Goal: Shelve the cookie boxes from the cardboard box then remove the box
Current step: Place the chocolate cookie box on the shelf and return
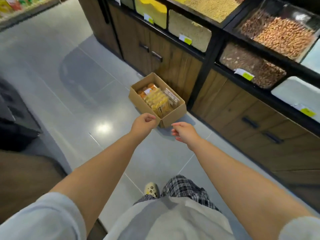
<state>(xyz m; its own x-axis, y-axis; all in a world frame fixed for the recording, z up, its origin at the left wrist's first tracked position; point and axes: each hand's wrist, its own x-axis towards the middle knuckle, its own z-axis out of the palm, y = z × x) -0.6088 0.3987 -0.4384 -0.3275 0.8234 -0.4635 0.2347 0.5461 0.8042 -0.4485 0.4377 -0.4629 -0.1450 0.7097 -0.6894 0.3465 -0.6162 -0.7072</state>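
An open cardboard box (pixel 174 113) stands on the grey tiled floor against the wooden cabinets. Inside lie clear cookie boxes (pixel 156 99): one with orange cookies at the far end, one with yellow cookies in the middle, another along the right wall. My left hand (pixel 143 123) hovers just left of the box's near corner, fingers loosely curled, holding nothing. My right hand (pixel 184 132) hangs just in front of that corner, fingers loosely curled and empty. Neither hand touches the box.
Wooden cabinet doors (pixel 155 49) with black handles run along the right, topped by clear bulk bins of grains and nuts (pixel 277 33) with yellow price tags. A dark counter (pixel 15 115) stands at the left. My foot (pixel 151 189) is on the floor below.
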